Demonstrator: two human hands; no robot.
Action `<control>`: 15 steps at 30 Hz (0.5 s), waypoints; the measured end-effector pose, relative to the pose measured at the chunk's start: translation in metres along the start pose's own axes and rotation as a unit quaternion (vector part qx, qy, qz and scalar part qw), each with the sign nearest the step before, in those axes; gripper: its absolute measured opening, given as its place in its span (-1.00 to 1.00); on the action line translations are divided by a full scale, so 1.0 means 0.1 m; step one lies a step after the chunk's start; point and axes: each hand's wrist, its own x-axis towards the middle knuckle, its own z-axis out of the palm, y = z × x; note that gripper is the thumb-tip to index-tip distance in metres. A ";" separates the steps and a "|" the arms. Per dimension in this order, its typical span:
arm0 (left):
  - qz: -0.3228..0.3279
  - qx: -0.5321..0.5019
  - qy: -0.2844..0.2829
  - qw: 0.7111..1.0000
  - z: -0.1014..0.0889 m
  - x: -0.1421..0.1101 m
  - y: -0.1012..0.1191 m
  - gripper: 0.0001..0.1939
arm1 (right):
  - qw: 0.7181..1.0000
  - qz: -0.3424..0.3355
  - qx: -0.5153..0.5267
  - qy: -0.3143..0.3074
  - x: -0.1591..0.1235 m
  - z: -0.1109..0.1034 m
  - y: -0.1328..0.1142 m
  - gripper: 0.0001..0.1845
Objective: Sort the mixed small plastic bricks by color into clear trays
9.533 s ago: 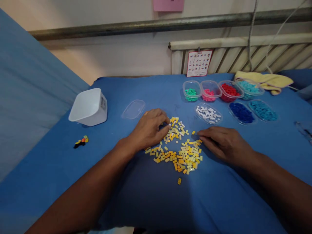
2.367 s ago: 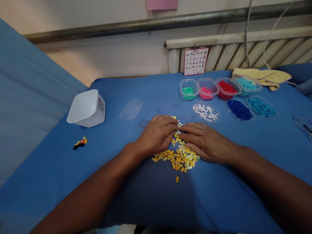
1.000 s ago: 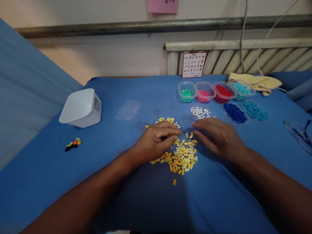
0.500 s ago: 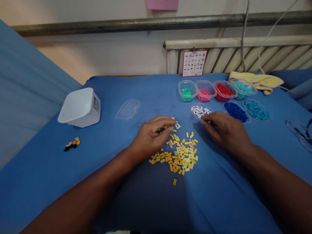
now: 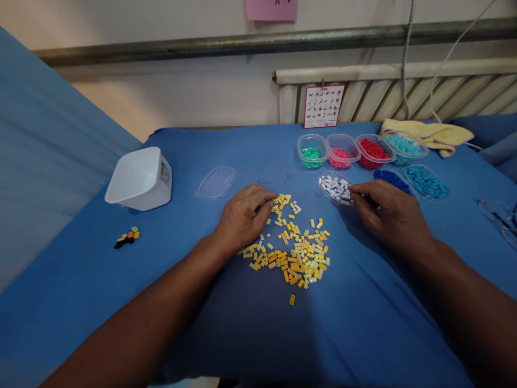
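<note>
Small yellow toy building bricks (image 5: 302, 256) lie in a loose pile on the blue cloth. At the pile's upper left is my left hand (image 5: 244, 218), its thumb and fingers drawn together; whatever is between them is hidden. A few white bricks (image 5: 297, 207) lie among the yellow ones near its fingertips. My right hand (image 5: 385, 210) is at the right edge of a clear lid of white bricks (image 5: 334, 186), thumb and forefinger pinched. I cannot make out what it holds.
Clear tubs hold green (image 5: 311, 156), pink (image 5: 339, 157), red (image 5: 374, 150) and light blue bricks. Dark blue and teal bricks (image 5: 426, 182) lie on lids at right. A white bin (image 5: 139, 180), a bare clear lid (image 5: 216, 182), several coloured bricks (image 5: 128, 236) and glasses (image 5: 503, 221) surround the work.
My left hand has drawn back left, uncovering yellow bricks at the top of the pile. My right hand has shifted right, showing more of the white bricks. The view has shifted slightly.
</note>
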 end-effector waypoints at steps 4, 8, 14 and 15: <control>0.049 0.026 -0.003 0.998 0.04 0.00 -0.01 -0.80 | 0.997 -0.041 0.045 -0.043 -0.03 0.01 -0.16 -0.79; 0.078 0.054 -0.035 0.995 0.08 0.02 0.05 -0.76 | 0.991 -0.075 0.076 -0.082 -0.04 0.03 -0.28 -0.80; 0.075 0.099 -0.153 0.980 0.08 0.08 0.13 -0.69 | 0.985 -0.095 0.097 -0.109 -0.05 0.05 -0.32 -0.80; 0.077 0.107 -0.154 0.979 0.07 0.09 0.14 -0.68 | 0.985 -0.094 0.097 -0.110 -0.05 0.05 -0.32 -0.81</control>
